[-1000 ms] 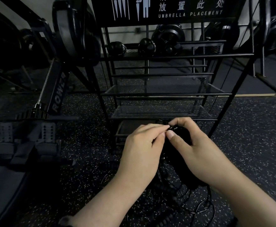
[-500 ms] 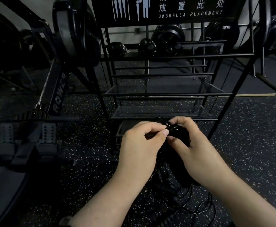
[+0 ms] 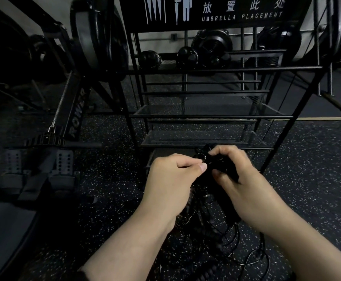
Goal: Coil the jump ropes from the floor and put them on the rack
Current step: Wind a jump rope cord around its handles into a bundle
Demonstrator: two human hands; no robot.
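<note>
A black jump rope [image 3: 220, 169] is held up in front of the black wire rack [image 3: 206, 116]. My right hand [image 3: 244, 183] grips its bundled black handles, fingers curled over the top. My left hand [image 3: 171, 179] pinches the thin cord between thumb and forefinger just left of the handles. Loose loops of cord [image 3: 222, 240] hang down and spread on the speckled floor between my forearms. A beaded stretch of rope [image 3: 208, 272] lies near the bottom edge.
The rack has mesh shelves and a sign reading UMBRELLA PLACEMENT [image 3: 240, 16]. A rowing machine [image 3: 72, 118] with footplates stands to the left. Dumbbells and weight plates [image 3: 185, 57] sit behind the rack. Dark speckled rubber floor [image 3: 317, 169] stretches right.
My left hand has drawn slightly left and curled tighter, pinching the cord. My right hand's fingers have closed further over the handles. The bundle stays at the same height.
</note>
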